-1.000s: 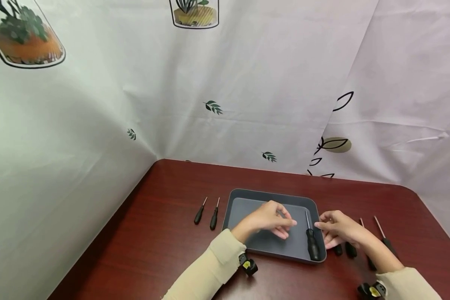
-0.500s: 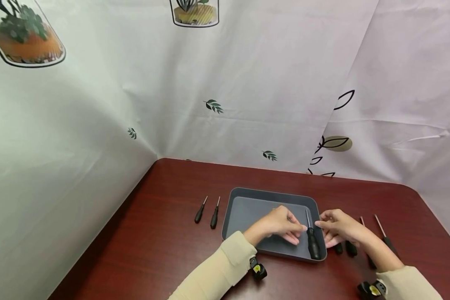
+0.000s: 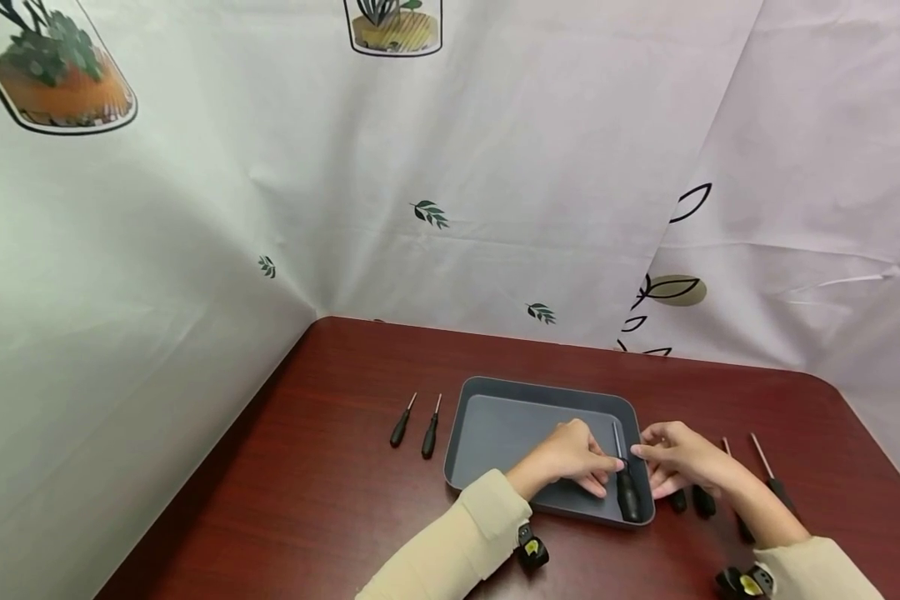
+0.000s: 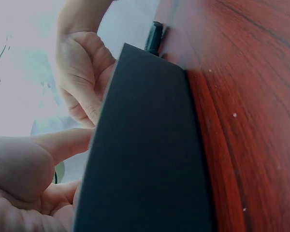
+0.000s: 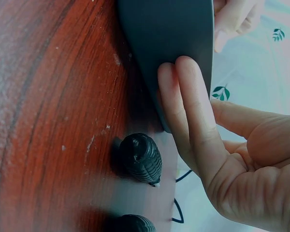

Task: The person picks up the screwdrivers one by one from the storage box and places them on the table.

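A grey tray [image 3: 498,421] lies on the table, with one black-handled screwdriver [image 3: 627,497] along its right side, shaft pointing away. My left hand [image 3: 573,458] reaches over the tray, and its fingertips meet the screwdriver where handle and shaft join. Whether they pinch it cannot be made out; in the left wrist view the tray wall [image 4: 145,135] hides those fingertips. My right hand [image 3: 671,458] holds the tray's right wall. In the right wrist view two fingers [image 5: 195,92] press its outside, while the thumb [image 5: 241,116] lies at the rim.
Two small screwdrivers [image 3: 430,437] lie left of the tray. Several more, one with its black handle [image 3: 703,502] showing, lie to the right, partly under my right hand and forearm. White printed cloth [image 3: 495,208] hangs behind the reddish-brown table [image 3: 330,467].
My left hand has moved right across the tray, and its fingertips have come to the screwdriver. My right hand stays at the tray's right wall. The tray and screwdrivers have not moved.
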Demonstrator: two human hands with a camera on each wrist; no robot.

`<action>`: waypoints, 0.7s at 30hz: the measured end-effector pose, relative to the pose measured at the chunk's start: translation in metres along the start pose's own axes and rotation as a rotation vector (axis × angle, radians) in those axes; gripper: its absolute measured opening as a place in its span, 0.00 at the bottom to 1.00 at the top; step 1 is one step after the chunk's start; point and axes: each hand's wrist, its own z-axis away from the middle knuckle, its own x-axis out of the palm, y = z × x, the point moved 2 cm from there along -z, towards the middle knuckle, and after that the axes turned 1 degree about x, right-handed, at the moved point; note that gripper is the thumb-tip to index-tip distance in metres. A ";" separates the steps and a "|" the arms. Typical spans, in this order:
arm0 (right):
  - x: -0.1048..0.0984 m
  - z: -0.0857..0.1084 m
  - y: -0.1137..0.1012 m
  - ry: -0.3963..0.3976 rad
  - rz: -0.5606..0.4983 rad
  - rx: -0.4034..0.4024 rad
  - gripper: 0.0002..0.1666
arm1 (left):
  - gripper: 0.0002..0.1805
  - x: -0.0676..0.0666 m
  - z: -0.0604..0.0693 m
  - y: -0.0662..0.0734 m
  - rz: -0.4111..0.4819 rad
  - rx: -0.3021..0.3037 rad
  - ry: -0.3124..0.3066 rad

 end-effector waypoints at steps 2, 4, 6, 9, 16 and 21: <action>0.000 0.000 0.000 -0.004 -0.003 -0.002 0.26 | 0.11 0.001 -0.001 -0.001 -0.031 0.002 0.016; 0.000 0.000 0.000 -0.006 -0.005 -0.004 0.26 | 0.12 0.002 -0.001 -0.001 -0.041 0.005 0.024; 0.000 0.000 0.001 -0.009 -0.005 -0.007 0.26 | 0.12 0.003 -0.002 -0.003 -0.014 0.002 0.016; 0.000 0.000 0.001 -0.011 -0.008 -0.002 0.26 | 0.10 0.006 -0.003 -0.005 0.051 -0.011 -0.013; 0.000 -0.001 0.003 -0.013 -0.007 -0.020 0.25 | 0.10 0.012 -0.005 -0.007 0.098 -0.022 -0.023; 0.000 0.000 0.003 -0.010 -0.006 -0.020 0.24 | 0.09 0.014 -0.007 -0.006 0.126 -0.024 -0.036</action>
